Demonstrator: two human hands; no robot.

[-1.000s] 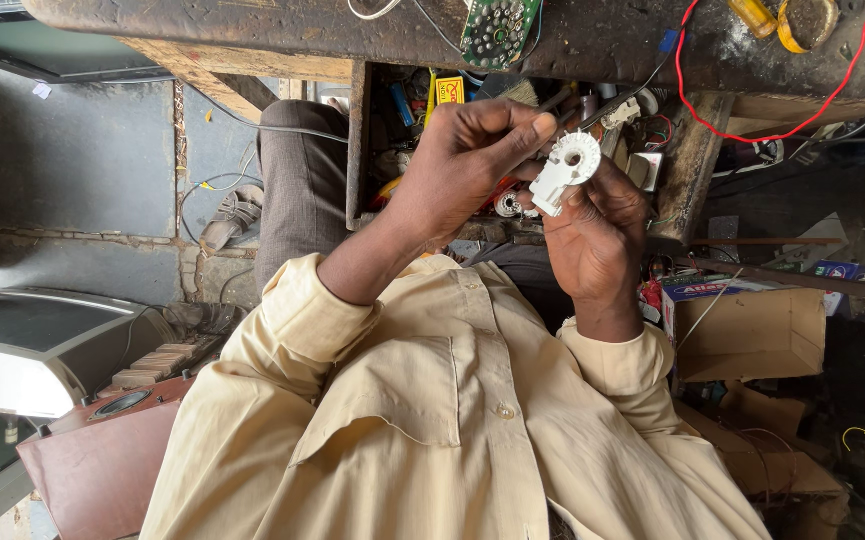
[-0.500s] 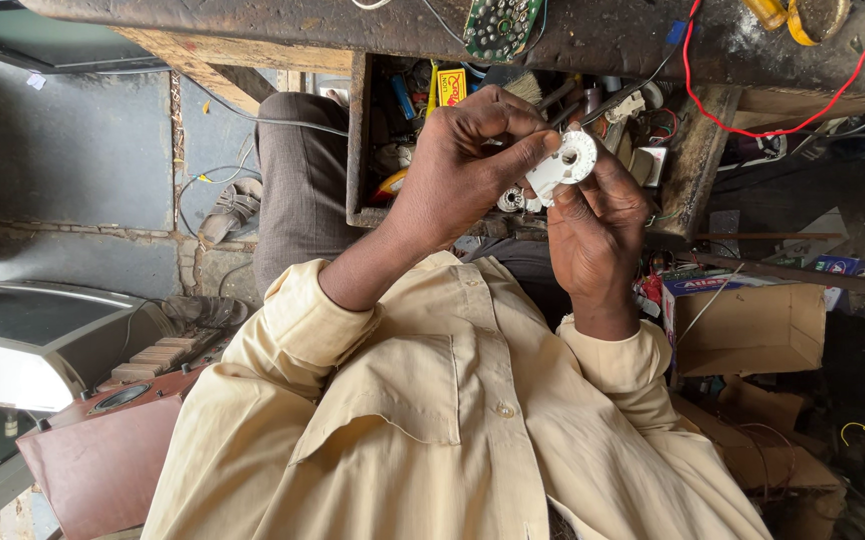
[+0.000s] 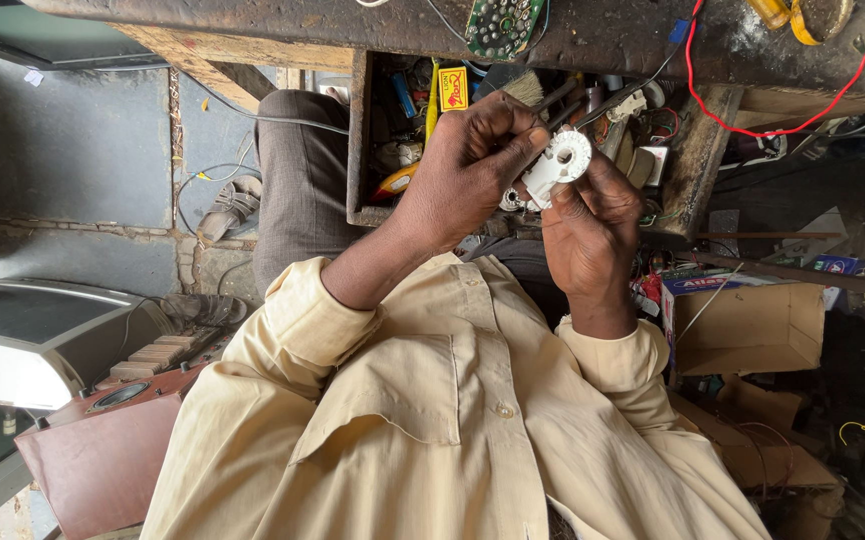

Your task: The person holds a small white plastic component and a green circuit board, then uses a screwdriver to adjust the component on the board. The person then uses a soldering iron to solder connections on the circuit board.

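Two hands, the left hand (image 3: 468, 175) and right hand (image 3: 593, 235), pinch a white round plastic part (image 3: 559, 165) between their fingers, above the cluttered wooden drawer (image 3: 358, 140) under the desk (image 3: 593, 35).

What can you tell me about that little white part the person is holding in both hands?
The white part looks like moulded plastic: a round, toothed disc with a hole through its centre, joined to a short blocky base. It is held up in the air in front of an open drawer crammed with tools and wires. The left hand pinches it from one side, the right hand grips its base from the other. Its far side is hidden.
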